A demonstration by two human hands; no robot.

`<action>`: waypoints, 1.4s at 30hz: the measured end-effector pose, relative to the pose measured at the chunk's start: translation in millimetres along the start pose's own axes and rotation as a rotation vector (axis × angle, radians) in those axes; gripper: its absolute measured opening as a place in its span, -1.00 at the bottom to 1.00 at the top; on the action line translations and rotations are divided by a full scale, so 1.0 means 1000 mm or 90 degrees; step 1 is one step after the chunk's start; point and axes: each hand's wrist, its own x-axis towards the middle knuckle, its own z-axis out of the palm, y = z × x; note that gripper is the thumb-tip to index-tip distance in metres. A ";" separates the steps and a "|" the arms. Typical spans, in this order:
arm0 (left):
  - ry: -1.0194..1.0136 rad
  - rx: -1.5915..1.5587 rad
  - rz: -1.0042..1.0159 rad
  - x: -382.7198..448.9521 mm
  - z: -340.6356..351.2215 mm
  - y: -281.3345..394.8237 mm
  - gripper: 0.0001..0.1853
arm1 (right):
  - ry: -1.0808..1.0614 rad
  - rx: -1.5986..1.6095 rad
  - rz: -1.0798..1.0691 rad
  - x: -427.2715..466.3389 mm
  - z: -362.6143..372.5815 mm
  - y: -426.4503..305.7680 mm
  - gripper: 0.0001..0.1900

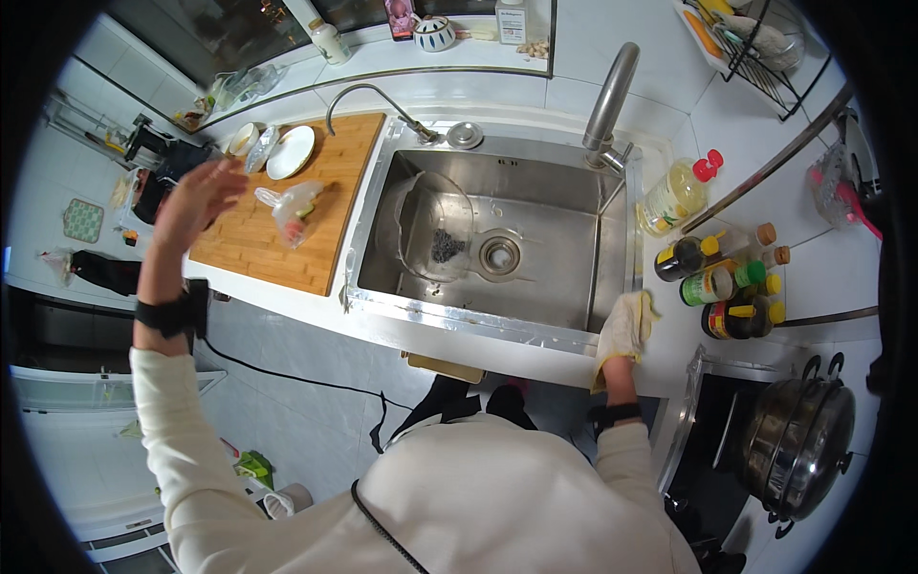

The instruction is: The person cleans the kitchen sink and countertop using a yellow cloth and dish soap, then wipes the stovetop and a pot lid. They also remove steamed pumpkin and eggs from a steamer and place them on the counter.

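Observation:
My left hand (199, 197) is raised near the left end of a bamboo cutting board (337, 215). It appears to hold nothing, and its fingers are a little blurred. Beyond it on the board lie a white plate (290, 152), a bowl (244, 138) and a tied clear plastic bag (292, 212) with something reddish and green inside. A pale cloth with yellow edging (624, 330) covers most of my right hand (618, 369), which presses it onto the counter at the sink's front right corner. Inside the stainless steel sink (549, 280) sits a clear bowl (437, 194) beside the drain.
Right of the sink stand an oil bottle with a red cap (674, 197) and several sauce bottles (739, 316). The faucet (609, 107) rises behind the basin. A lidded steel pot (796, 445) is on the stove (706, 430). A black cable (301, 374) trails from my left wrist.

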 end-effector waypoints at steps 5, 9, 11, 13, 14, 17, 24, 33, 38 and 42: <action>0.046 0.134 0.015 0.083 -0.069 0.028 -0.46 | -0.024 -0.149 0.033 -0.031 -0.005 -0.009 -0.59; 0.149 0.218 0.108 0.199 -0.085 0.041 -0.59 | 0.060 0.220 0.272 -0.039 0.007 -0.036 -0.56; 0.273 0.444 0.333 0.257 -0.073 0.042 -0.64 | 0.067 0.112 0.247 -0.043 0.020 -0.047 -0.56; 0.298 0.458 0.380 0.302 -0.047 0.038 -0.67 | 0.062 0.012 0.230 -0.046 0.039 -0.054 -0.55; 0.334 0.520 0.434 0.322 -0.032 0.039 -0.69 | 0.045 -0.042 0.224 -0.051 0.052 -0.057 -0.55; 0.318 0.700 0.648 0.363 0.011 0.035 -0.67 | -0.007 -0.118 0.223 -0.060 0.080 -0.055 -0.55; -0.047 1.054 0.629 0.431 0.093 0.027 -0.41 | -0.106 -0.171 0.225 -0.071 0.101 -0.032 -0.54; -0.015 1.190 0.626 0.501 0.137 0.034 -0.54 | -0.186 -0.190 0.229 -0.082 0.104 -0.017 -0.53; 0.017 1.212 0.647 0.515 0.132 0.034 -0.53 | -0.222 -0.192 0.222 -0.091 0.104 -0.012 -0.52; 0.028 1.221 0.614 0.523 0.122 0.039 -0.47 | -0.233 -0.193 0.220 -0.095 0.104 -0.009 -0.52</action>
